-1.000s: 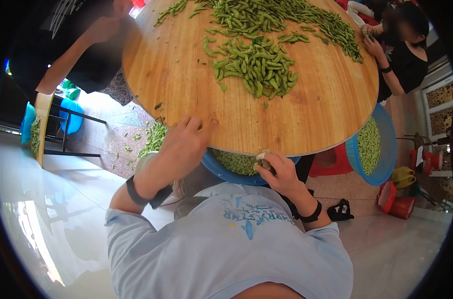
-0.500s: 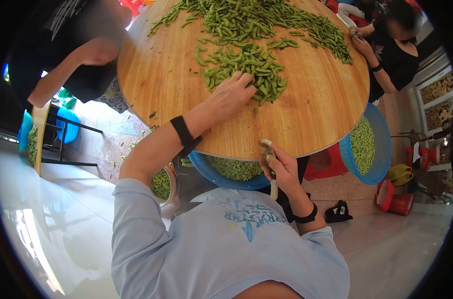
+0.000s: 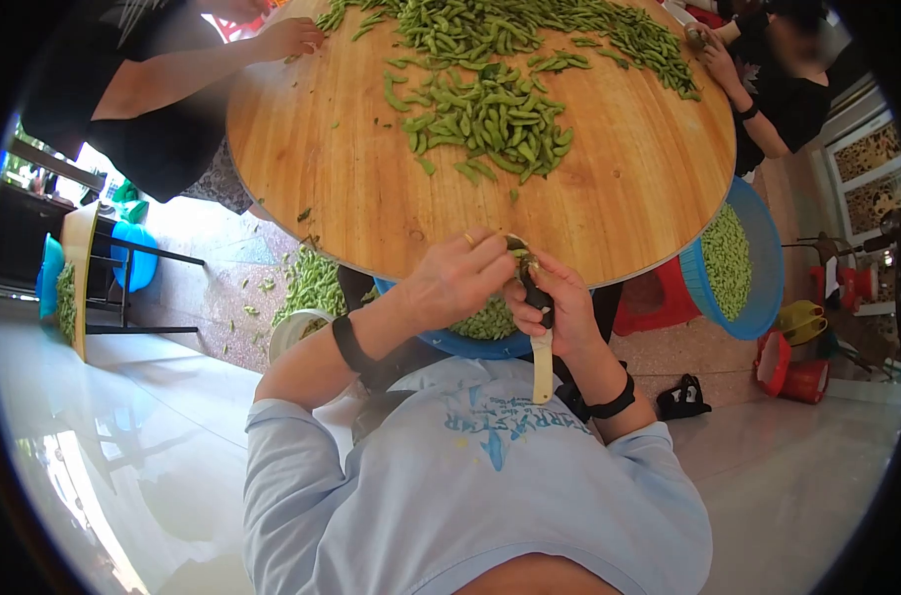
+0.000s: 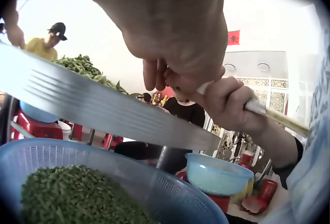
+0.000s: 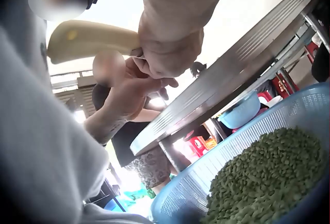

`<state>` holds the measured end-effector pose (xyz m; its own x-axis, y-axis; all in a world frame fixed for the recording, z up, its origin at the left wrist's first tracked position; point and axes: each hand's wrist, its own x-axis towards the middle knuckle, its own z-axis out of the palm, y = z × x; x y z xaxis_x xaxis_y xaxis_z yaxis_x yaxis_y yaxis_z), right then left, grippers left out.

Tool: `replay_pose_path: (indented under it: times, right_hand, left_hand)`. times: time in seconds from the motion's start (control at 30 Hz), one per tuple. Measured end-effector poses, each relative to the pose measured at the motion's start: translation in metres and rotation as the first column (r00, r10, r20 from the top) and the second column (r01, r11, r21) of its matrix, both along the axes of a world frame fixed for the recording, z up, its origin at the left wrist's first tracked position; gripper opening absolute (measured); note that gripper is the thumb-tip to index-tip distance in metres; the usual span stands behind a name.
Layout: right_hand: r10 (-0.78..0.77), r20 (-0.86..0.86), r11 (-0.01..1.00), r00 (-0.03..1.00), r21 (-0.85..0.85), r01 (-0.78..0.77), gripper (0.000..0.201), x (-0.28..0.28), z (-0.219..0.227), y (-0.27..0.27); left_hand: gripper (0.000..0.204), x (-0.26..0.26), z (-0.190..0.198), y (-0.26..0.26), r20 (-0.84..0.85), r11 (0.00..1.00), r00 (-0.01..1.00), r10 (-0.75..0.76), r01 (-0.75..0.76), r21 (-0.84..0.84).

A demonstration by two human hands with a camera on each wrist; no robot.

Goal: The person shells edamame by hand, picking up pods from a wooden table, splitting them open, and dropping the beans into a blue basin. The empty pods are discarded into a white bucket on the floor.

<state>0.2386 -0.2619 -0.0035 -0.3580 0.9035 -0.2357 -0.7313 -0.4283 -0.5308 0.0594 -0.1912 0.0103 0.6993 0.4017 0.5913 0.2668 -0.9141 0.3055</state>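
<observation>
My left hand (image 3: 455, 283) is at the table's near edge, fingertips bent and pinching what looks like a green pod (image 3: 516, 241), mostly hidden. Touching its fingertips, my right hand (image 3: 562, 307) grips a tool with a dark middle part and a pale handle (image 3: 543, 372) that points toward the shirt. The same handle (image 5: 93, 41) shows beside the right hand (image 5: 170, 44) in the right wrist view. Green pods (image 3: 500, 119) lie heaped on the round wooden table (image 3: 302, 178). Below the hands, a blue basket (image 4: 87, 149) holds shelled beans (image 5: 268, 177).
Another blue basket of beans (image 3: 726, 263) stands right of the table, near a red stool (image 3: 654, 302). A pale bucket (image 3: 290, 332) and loose pods (image 3: 317, 283) are on the floor at left. People sit at both sides, one reaching a hand (image 3: 292, 38) onto the table.
My left hand has come back from the pod heap to my right hand. The right hand has turned the tool, its pale handle now showing more. The person at left has reached onto the table.
</observation>
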Motion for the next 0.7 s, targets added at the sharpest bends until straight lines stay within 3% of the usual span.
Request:
replay_pose_path:
  times: [0.07, 0.1, 0.13, 0.17, 0.2, 0.23, 0.27, 0.33, 0.37, 0.43, 0.57, 0.63, 0.67, 0.7]
  right_hand:
    - [0.002, -0.068, 1.0, 0.998, 0.024, -0.001, 0.035, -0.002, 0.001, -0.001]
    - [0.006, -0.063, 1.0, 0.998, 0.021, -0.005, 0.035, -0.001, 0.0, 0.0]
    - [0.019, -0.097, 0.999, 0.995, 0.036, -0.016, 0.035, 0.0, -0.002, 0.0]
    - [0.033, -0.13, 0.998, 0.991, 0.052, -0.027, 0.036, 0.002, -0.004, 0.001]
    - [0.039, -0.124, 0.998, 0.992, 0.05, -0.033, 0.036, 0.002, -0.004, 0.001]
    - [0.064, -0.105, 0.996, 0.992, 0.072, -0.057, 0.036, 0.003, -0.003, 0.001]
    - [0.09, -0.086, 0.992, 0.992, 0.093, -0.082, 0.037, 0.004, -0.003, 0.001]
    - [0.129, -0.055, 0.985, 0.99, 0.118, -0.122, 0.037, 0.008, -0.007, 0.002]
    - [0.162, -0.027, 0.977, 0.986, 0.144, -0.156, 0.038, 0.009, -0.008, 0.003]
    - [0.15, 0.041, 0.979, 0.988, 0.13, -0.154, 0.04, 0.007, -0.006, 0.0]
    - [0.083, 0.172, 0.99, 0.982, 0.095, -0.1, 0.042, 0.0, 0.007, -0.005]
    - [0.082, 0.18, 0.989, 0.98, 0.106, -0.102, 0.042, -0.001, 0.005, -0.008]
    - [0.085, 0.187, 0.986, 0.979, 0.123, -0.11, 0.042, -0.001, 0.003, -0.008]
    - [0.085, 0.186, 0.987, 0.979, 0.121, -0.108, 0.042, -0.002, 0.001, -0.008]
  left_hand:
    - [0.017, 0.0, -0.001, -0.008, 0.001, 0.997, 1.0, -0.019, 0.019, 0.074]
    - [0.017, 0.0, -0.001, -0.014, 0.091, 0.981, 0.995, 0.029, -0.011, -0.196]
    - [0.017, -0.001, -0.002, -0.018, 0.165, 0.891, 0.981, 0.1, -0.014, -0.453]
    - [0.017, -0.002, -0.003, -0.02, 0.17, 0.889, 0.98, 0.106, -0.017, -0.457]
    - [0.018, -0.003, -0.003, -0.02, 0.318, 0.546, 0.924, 0.214, 0.157, -0.823]
    - [0.019, -0.004, -0.004, -0.021, 0.38, 0.075, 0.845, 0.376, 0.381, -0.922]
    - [0.019, -0.007, -0.004, -0.019, 0.384, 0.077, 0.84, 0.383, 0.385, -0.92]
    - [0.026, -0.012, -0.005, -0.011, 0.364, -0.223, 0.883, 0.297, 0.435, -0.872]
    - [0.026, -0.013, -0.006, -0.008, 0.366, -0.223, 0.88, 0.304, 0.439, -0.87]
    - [0.026, -0.015, -0.008, -0.005, 0.287, -0.411, 0.899, 0.33, 0.411, -0.814]
    - [0.022, -0.017, -0.014, -0.008, 0.368, -0.403, 0.891, 0.266, 0.45, -0.797]
    - [0.018, -0.016, -0.017, -0.01, 0.324, -0.15, 0.894, 0.311, 0.382, -0.912]
    - [0.018, -0.016, -0.015, -0.01, 0.323, -0.151, 0.894, 0.309, 0.382, -0.912]
    - [0.019, -0.016, -0.011, -0.011, 0.259, -0.055, 0.919, 0.297, 0.287, -0.956]
